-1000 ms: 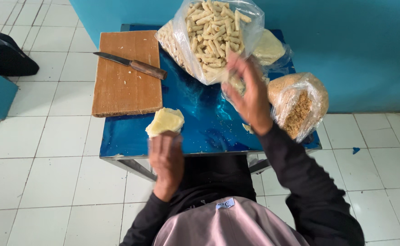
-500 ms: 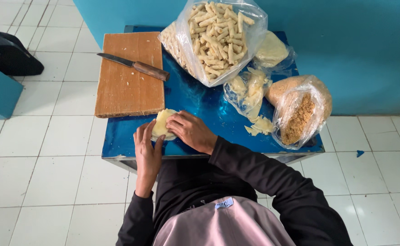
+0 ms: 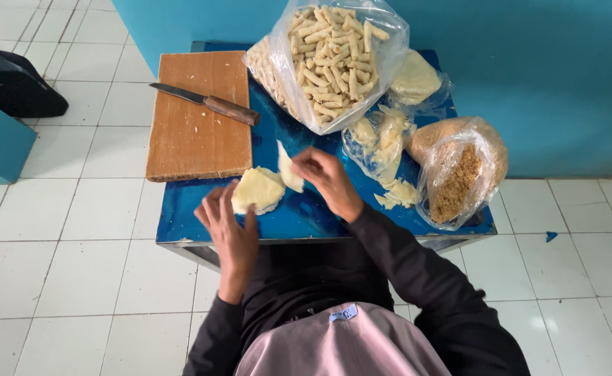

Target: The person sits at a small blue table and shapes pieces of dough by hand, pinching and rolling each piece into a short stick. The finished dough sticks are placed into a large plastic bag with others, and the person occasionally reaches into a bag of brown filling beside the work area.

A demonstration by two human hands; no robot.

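Looking down from the head camera: white-tiled floor (image 3: pixel 55 251), turquoise wall (image 3: pixel 543 69), and a small glossy blue table (image 3: pixel 299 216) set against it. Largest item on the table is a clear plastic bag of pale rolled sticks (image 3: pixel 334 59) at the far centre, mouth open and tilted toward the viewer. Left of it lies a wooden cutting board (image 3: pixel 198 132) with a wooden-handled knife (image 3: pixel 205 103) laid diagonally across its far end. At the right edge sits a bag of brown crumbs (image 3: pixel 459 174), open; between it and the stick bag are a crumpled bag holding pale wrapper pieces (image 3: pixel 379 136) and, farther back, a flat pale packet (image 3: pixel 414 76). A dark bag (image 3: pixel 13 83) rests on the floor, well left. Near the front edge of the table, just beside the board's near corner, lies a stack of thin pale dough sheets (image 3: pixel 257 189). Left hand (image 3: pixel 226 223) is open, fingers spread, fingertips touching the stack's near-left edge. Right hand (image 3: pixel 327 177) is pinched on a single dough sheet (image 3: pixel 288 167), which is lifted off the stack's right side and hangs on edge. Hands apart, stack between them.
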